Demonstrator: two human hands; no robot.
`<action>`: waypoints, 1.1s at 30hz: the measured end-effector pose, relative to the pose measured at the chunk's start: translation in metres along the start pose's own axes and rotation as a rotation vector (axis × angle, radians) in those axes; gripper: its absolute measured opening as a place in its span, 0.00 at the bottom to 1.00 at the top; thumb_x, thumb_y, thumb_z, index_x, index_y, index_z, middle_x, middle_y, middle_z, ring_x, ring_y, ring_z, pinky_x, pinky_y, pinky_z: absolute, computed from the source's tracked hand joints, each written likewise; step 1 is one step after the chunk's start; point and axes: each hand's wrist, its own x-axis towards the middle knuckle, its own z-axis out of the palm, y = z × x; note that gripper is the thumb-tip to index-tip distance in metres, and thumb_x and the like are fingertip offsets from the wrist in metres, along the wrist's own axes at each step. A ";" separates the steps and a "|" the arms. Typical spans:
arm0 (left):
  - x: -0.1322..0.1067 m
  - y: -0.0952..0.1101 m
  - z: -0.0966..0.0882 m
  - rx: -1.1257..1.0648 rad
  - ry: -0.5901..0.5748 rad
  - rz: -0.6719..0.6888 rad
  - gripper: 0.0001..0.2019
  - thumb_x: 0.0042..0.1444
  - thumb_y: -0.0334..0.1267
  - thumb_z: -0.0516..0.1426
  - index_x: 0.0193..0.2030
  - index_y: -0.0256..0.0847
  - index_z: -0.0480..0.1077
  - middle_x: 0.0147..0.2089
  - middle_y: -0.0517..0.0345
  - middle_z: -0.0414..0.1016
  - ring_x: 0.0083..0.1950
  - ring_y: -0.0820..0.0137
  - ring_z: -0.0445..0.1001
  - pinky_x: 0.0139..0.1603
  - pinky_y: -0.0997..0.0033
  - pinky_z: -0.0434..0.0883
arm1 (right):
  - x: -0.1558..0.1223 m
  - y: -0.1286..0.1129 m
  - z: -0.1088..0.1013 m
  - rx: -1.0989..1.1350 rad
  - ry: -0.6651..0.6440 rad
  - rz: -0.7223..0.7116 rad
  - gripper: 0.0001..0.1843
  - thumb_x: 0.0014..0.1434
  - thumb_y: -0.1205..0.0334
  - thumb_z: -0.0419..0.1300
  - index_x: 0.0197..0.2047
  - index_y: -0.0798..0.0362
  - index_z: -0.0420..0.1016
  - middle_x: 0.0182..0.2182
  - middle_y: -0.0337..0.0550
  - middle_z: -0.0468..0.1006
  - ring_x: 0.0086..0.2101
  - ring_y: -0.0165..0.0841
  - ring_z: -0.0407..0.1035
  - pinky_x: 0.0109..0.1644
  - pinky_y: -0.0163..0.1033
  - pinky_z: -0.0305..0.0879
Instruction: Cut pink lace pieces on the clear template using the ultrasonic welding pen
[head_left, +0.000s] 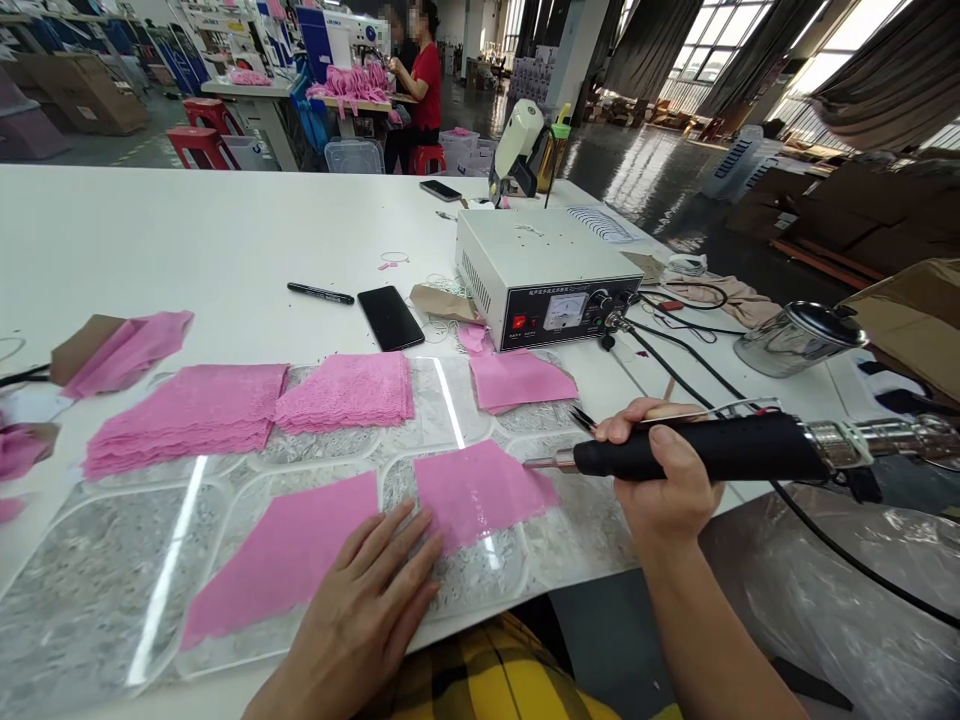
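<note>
My right hand is wrapped round the black handle of a handheld ultrasonic welder. Its thin metal tip touches or hovers at the right edge of a pink fabric piece. Dark pointed tips of a small tool show beside my right fingers; what it is, I cannot make out. My left hand lies flat, fingers outstretched, over the edges of that piece and a second pink piece to its left. Both pieces rest on a clear patterned mat.
Behind lie a smooth pink stack, a textured pink stack and more pink pieces. A control box with cables stands at the back, near a phone, pen and glass jar. A person in red works beyond.
</note>
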 end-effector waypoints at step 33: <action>0.009 0.010 -0.008 -0.006 0.056 0.070 0.13 0.65 0.27 0.52 0.54 0.33 0.71 0.55 0.44 0.76 0.63 0.59 0.69 0.62 0.60 0.67 | -0.007 -0.019 -0.041 0.061 0.130 0.042 0.04 0.46 0.62 0.58 0.28 0.52 0.69 0.28 0.38 0.70 0.22 0.28 0.64 0.27 0.40 0.67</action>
